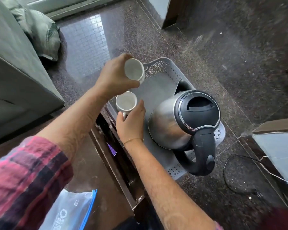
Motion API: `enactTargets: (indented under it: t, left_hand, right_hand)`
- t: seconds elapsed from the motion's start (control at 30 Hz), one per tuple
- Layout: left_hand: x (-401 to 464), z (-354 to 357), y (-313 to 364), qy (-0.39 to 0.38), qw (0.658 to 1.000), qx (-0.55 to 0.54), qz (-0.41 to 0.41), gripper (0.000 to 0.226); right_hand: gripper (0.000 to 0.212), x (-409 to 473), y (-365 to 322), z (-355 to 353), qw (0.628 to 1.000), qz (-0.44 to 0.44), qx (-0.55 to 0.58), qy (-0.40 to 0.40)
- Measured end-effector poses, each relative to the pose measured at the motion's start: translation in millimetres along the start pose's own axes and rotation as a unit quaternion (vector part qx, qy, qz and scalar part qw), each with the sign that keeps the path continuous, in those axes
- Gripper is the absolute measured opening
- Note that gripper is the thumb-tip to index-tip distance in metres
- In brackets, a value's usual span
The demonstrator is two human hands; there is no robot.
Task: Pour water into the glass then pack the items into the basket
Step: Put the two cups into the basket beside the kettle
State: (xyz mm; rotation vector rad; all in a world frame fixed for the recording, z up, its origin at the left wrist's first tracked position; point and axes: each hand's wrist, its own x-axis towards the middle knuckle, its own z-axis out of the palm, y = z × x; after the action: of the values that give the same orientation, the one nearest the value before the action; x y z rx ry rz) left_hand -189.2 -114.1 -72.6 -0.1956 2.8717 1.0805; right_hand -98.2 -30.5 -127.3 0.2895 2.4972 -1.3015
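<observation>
Head view, looking steeply down at a dark speckled stone floor. A grey perforated plastic basket sits on the floor at frame centre. Left hand, entering from the lower left with a red plaid sleeve rolled above the forearm, holds a white cup in the air over the upper left part of the basket; fingers and thumb closed around the cup's outer wall, the cup tilted so its open mouth faces the camera. Inside looks empty. Right hand, with a thin gold bracelet at the wrist, is at a second white cup that stands upright in the lower left corner of the basket; fingers curled around its handle and side, closed on it. Cannot tell whether this cup holds water; its inside reads pale and blurred. A stainless steel electric kettle with black lid and black handle stands in the right half of the basket, handle pointing toward the lower right of the frame, lid shut. Just beside the basket's left edge is a dark brown wooden ledge. A clear zip bag with a blue seal lies at the bottom left. A thin black cable loop lies on the floor at lower right, near a white wire. A green sack rests at upper left.
</observation>
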Motion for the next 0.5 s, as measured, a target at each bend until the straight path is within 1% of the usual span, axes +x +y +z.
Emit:
enactTargets:
  t: [0.13,0.3,0.43,0.5]
  left_hand:
    - [-5,19,5,-0.022,0.999,-0.013,0.046,0.071]
    - [3,53,7,-0.056,0.998,-0.004,0.01,0.077]
    - [6,69,6,-0.098,0.993,0.059,0.014,0.078]
    - [6,73,4,-0.102,0.992,0.076,0.011,0.079]
  right_hand:
    - [0.079,-26,7,-5,1.0,-0.016,0.023,-0.001]
    - [0.075,-46,18,-7,1.0,-0.022,0.02,0.006]
    - [0.071,-51,30,-10,1.0,-0.013,0.027,0.008]
    - [0.07,-53,35,-13,0.999,-0.005,0.036,0.004]
